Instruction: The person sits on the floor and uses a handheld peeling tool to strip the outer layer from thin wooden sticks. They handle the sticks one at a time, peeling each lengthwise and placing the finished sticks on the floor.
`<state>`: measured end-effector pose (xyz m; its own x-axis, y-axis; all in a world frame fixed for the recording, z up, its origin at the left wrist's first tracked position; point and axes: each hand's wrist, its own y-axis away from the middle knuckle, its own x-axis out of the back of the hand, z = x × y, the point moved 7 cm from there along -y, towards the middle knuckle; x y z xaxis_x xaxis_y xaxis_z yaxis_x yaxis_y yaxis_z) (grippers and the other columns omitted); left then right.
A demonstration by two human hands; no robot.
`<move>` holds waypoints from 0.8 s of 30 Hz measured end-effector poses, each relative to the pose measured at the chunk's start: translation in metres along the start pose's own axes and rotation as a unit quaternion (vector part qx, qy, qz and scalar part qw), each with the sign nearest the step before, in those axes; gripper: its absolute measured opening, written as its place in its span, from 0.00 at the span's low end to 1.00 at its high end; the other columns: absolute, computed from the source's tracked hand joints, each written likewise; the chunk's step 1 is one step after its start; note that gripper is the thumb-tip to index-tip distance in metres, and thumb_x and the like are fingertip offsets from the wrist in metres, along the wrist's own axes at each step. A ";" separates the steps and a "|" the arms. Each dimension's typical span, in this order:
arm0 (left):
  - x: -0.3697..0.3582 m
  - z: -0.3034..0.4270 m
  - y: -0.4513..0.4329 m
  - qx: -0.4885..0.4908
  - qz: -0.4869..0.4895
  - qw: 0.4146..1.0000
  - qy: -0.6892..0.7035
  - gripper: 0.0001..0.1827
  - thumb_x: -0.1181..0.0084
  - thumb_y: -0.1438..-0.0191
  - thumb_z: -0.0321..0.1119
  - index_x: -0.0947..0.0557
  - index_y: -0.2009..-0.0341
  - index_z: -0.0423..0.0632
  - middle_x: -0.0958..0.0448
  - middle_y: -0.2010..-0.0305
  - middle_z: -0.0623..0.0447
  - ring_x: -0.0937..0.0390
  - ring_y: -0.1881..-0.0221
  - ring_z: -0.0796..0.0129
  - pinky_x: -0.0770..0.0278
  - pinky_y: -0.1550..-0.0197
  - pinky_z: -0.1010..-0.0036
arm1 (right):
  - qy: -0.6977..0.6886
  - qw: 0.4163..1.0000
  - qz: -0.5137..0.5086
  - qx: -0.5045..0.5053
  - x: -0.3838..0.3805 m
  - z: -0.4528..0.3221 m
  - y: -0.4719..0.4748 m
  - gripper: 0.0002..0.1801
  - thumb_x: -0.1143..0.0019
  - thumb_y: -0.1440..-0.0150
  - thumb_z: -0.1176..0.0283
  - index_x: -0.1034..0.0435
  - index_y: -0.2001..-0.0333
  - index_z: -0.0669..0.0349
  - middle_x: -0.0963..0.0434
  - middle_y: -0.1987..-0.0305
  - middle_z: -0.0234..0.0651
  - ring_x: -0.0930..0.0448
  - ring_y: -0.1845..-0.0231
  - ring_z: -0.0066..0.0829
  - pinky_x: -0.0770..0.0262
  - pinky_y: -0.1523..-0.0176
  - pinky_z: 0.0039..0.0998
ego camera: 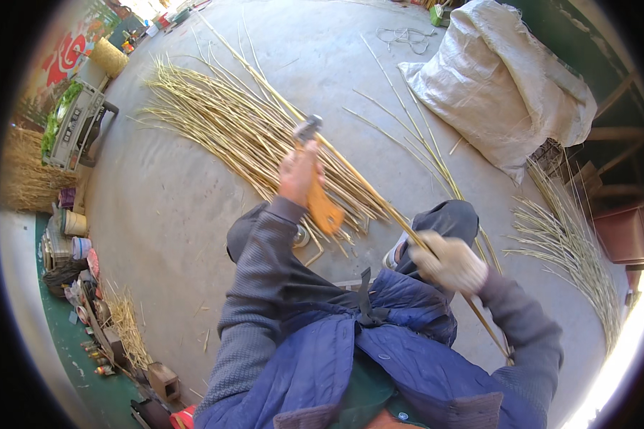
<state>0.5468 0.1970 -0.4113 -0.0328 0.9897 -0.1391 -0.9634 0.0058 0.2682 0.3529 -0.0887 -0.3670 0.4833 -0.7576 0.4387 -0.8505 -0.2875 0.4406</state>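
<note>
My bare left hand (299, 170) is closed around a hand tool with an orange handle (324, 206) and a metal head (308, 127). Motion blur hides the exact kind of tool. Its head is close to a long tan rod (364, 185), but I cannot tell whether they touch. My right hand (451, 261), in a pale knitted glove, grips that rod near my knee. The rod runs from the far floor past my right side. Under my left hand lies a broad bundle of thin cut rods (231, 126), their thick ends towards me.
Several loose thin rods (429, 150) lie on the concrete floor to the right. Beyond them sits a large white woven sack (494, 80). Another rod bundle (569, 263) is at far right. A small truck-like vehicle (78, 131) with greens stands left, above buckets and clutter (80, 249).
</note>
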 end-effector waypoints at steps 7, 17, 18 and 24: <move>-0.037 -0.027 0.016 0.011 -0.033 0.999 -0.016 0.15 0.39 0.30 0.45 0.19 0.57 0.46 0.25 0.78 0.57 0.27 0.82 0.75 0.27 0.80 0.79 | 0.085 0.979 0.103 0.154 -0.014 -0.040 -0.103 0.16 0.57 0.26 0.59 0.27 0.53 0.60 0.20 0.68 0.46 0.15 0.68 0.47 0.20 0.63 0.45; 0.139 0.044 -0.100 -0.064 0.120 0.990 0.026 0.13 0.35 0.34 0.42 0.17 0.63 0.46 0.26 0.76 0.57 0.28 0.79 0.74 0.26 0.79 0.78 | 0.178 0.984 -0.018 -0.012 -0.046 0.095 0.143 0.17 0.48 0.28 0.59 0.24 0.45 0.58 0.16 0.67 0.39 0.15 0.74 0.37 0.16 0.65 0.35; 0.128 0.045 -0.095 -0.054 0.113 0.992 0.018 0.13 0.35 0.34 0.43 0.17 0.62 0.46 0.26 0.76 0.57 0.28 0.79 0.74 0.26 0.79 0.78 | 0.106 0.992 -0.030 -0.064 -0.041 0.086 0.140 0.18 0.48 0.28 0.58 0.24 0.44 0.58 0.15 0.68 0.38 0.14 0.73 0.35 0.16 0.64 0.34; -0.009 0.007 -0.016 -0.008 -0.002 0.999 -0.033 0.15 0.38 0.32 0.46 0.17 0.57 0.46 0.27 0.76 0.59 0.29 0.80 0.79 0.26 0.78 0.81 | -0.119 0.989 -0.054 -0.074 -0.014 0.005 0.027 0.24 0.49 0.28 0.54 0.27 0.41 0.64 0.18 0.71 0.35 0.17 0.71 0.26 0.19 0.63 0.30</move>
<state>0.5648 0.1889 -0.4076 -0.0112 0.9970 -0.0760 -0.9676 0.0083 0.2522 0.3219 -0.0889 -0.3646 0.4919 -0.8489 0.1935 -0.7483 -0.2985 0.5924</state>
